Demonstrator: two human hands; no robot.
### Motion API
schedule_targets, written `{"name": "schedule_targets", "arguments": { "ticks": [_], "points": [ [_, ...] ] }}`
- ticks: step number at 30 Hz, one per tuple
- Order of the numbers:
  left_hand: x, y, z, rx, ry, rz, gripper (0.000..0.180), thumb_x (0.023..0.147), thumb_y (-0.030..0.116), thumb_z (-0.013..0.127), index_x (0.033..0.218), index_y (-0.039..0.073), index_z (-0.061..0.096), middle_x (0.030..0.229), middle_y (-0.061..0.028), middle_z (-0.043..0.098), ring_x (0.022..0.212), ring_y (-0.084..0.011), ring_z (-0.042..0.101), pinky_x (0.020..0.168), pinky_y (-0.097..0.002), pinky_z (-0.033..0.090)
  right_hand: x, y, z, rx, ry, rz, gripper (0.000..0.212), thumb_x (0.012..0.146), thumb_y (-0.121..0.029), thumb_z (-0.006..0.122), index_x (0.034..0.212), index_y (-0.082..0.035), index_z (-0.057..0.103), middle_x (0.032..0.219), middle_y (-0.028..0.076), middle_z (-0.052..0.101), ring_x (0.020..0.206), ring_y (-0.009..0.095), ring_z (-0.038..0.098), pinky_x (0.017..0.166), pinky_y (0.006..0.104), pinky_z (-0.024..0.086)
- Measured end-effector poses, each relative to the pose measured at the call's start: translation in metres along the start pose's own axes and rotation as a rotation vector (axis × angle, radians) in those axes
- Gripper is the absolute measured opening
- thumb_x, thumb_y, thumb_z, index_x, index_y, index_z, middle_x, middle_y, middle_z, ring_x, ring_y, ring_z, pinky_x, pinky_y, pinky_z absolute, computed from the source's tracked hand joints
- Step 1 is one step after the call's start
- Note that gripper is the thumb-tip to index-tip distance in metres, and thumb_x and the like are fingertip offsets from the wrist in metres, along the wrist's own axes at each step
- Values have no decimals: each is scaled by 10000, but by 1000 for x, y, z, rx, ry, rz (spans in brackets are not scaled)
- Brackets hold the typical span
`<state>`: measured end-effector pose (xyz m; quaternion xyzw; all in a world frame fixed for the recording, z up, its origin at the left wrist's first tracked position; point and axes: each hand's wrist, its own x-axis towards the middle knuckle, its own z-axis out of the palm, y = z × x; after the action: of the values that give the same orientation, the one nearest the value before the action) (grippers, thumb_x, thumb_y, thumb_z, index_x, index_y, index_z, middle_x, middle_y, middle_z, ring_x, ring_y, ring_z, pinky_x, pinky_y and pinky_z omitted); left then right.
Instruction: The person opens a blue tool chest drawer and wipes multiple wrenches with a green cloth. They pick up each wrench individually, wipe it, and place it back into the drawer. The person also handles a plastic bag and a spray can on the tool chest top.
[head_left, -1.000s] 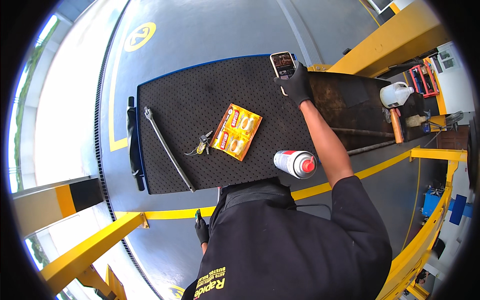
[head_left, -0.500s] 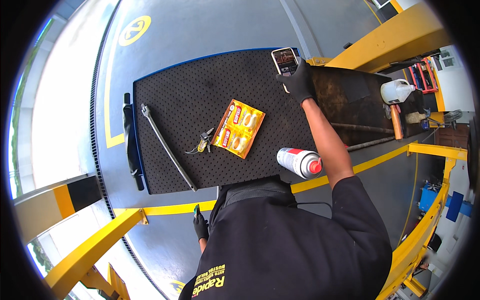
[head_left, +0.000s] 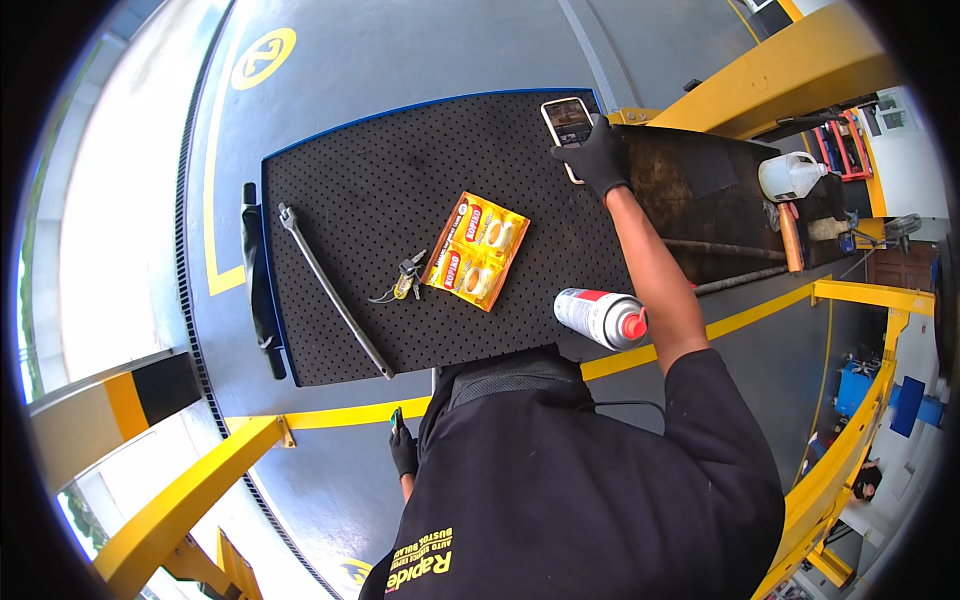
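Little has moved since the earlier frame beyond a slight shift of the view; the gloved right hand (head_left: 598,160) keeps the phone (head_left: 569,124) over the table's (head_left: 420,150) far right corner, so that hold is unchanged. Its fingers wrap the phone, thumb along one side, the arm reaching forward nearly straight. Low beside the body, the gloved left hand (head_left: 403,452) seems to pinch a small green item (head_left: 397,420), too small to identify. Keys (head_left: 408,278) touch or nearly touch a yellow sachet pack (head_left: 478,250); a steel bar (head_left: 335,290) lies left, a spray can (head_left: 595,316) stands near right.
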<state>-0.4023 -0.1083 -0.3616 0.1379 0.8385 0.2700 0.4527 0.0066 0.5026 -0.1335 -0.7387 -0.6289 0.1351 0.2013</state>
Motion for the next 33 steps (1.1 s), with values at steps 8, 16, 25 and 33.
{"name": "schedule_targets", "arguments": {
  "ticks": [8,16,25,33],
  "points": [
    [-16,45,1,36,-88,224,456,1064,308,375,1493,170,440,1409,-133,490,1171,-262,568,770,-350,556,-11,-11,-7,-191,44,14,861,604,-505,851,1238,-17,532,1191,274,576,1106,413,590,909,481,506],
    [-15,45,-1,-46,-96,13,443,1059,266,390,1493,199,450,1430,-86,509,1127,-203,589,722,-325,546,-29,-16,-26,-275,-15,1,961,657,-598,805,1304,37,485,1243,299,534,1074,442,603,870,522,511],
    [-4,24,5,-68,-21,151,439,1039,296,460,1428,96,505,1190,-80,587,888,-198,635,665,-323,543,-32,9,-25,-39,229,-144,769,804,-530,725,1280,47,543,1207,255,559,1119,391,581,911,469,504],
    [4,48,2,-2,-73,107,433,1022,351,507,1328,47,544,1062,-72,572,768,-180,634,629,-316,529,4,77,6,751,315,-241,229,1003,-162,495,1088,-26,658,1047,143,680,993,252,660,861,330,487]
  ]
}}
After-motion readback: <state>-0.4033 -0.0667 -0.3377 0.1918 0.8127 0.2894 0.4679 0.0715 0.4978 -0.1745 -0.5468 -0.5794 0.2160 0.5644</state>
